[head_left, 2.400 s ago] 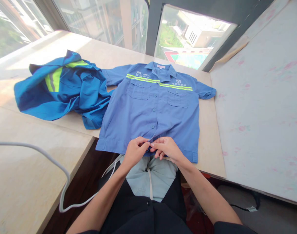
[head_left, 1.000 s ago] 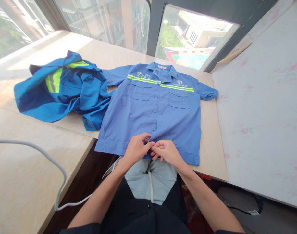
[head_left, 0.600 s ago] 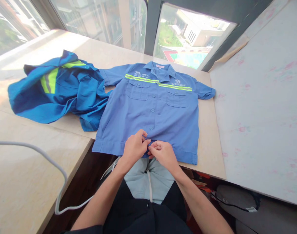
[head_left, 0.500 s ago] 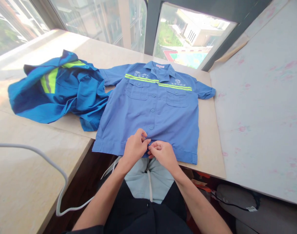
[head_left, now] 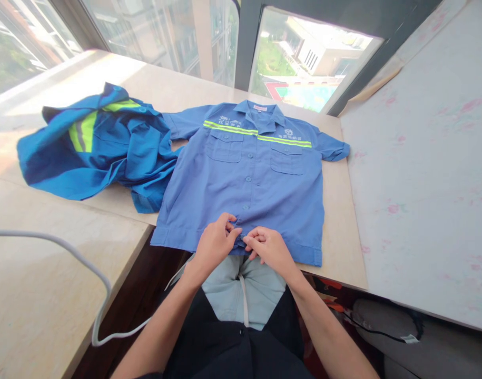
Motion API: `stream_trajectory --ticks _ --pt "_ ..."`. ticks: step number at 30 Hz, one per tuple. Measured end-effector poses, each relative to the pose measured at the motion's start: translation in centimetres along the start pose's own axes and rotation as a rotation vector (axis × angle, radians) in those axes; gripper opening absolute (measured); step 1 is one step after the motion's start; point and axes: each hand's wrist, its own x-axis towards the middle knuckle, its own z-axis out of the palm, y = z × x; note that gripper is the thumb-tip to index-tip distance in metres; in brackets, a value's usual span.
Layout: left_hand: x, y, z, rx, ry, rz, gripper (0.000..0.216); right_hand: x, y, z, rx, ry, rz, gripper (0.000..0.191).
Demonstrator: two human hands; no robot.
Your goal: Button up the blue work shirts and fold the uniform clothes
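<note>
A blue short-sleeved work shirt [head_left: 225, 179] lies spread face up on the ledge, its collar toward the window. A yellow-green reflective stripe crosses its chest, and buttons run down the front. At the bottom hem, my left hand [head_left: 217, 239] pinches the front edge of the shirt between thumb and fingers. Just right of it, my right hand [head_left: 270, 250] has thumb and forefinger closed on the shirt edge beside the lowest button [head_left: 243, 238]. Exactly how the fingertips grip the cloth is partly hidden.
A crumpled darker blue garment [head_left: 122, 152] with yellow-green patches lies left of the shirt. A pale cable [head_left: 78, 258] loops over the ledge [head_left: 39, 289] at lower left. Windows [head_left: 299, 58] stand behind, and a flowered white panel [head_left: 422, 173] rises at right.
My hands have drawn slightly apart at the hem, the left a little leftward and the right a little rightward. The lowest button now shows between them. The shirt lies nearly as before.
</note>
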Motion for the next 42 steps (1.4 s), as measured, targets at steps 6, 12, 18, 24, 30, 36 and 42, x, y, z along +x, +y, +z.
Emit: stream_trajectory --ticks 6,12,18,24,30,36,42 --pt "-1.4 0.2 0.0 0.112 -0.057 -0.018 0.020 0.2 0.1 -1.3 -0.307 0.217 -0.355 0.020" --pt "-1.2 -0.5 0.2 0.376 0.082 0.171 0.032 1.1 2.3 -2.6 -0.800 0.279 -0.698 0.049" --pt "-1.1 -3.0 0.2 0.609 0.115 0.463 0.056 -0.1 5.6 -3.8 -1.088 0.256 -0.649 0.061" --pt "-1.2 -4.4 -0.6 0.695 0.023 0.552 0.091 -1.2 6.4 -5.7 -1.152 0.180 -0.722 0.077" --pt "-1.1 -5.6 -1.8 0.689 -0.016 0.659 0.073 -1.4 6.8 -7.0 -1.009 0.094 -0.942 0.054" --pt "-1.7 -5.7 -2.5 0.519 0.120 0.859 0.029 -2.3 5.8 -6.6 -0.755 0.163 -1.106 0.027" --pt "-2.7 -4.4 -3.3 0.488 0.280 0.940 0.020 -3.7 4.2 -7.1 -0.717 0.220 -1.144 0.027"
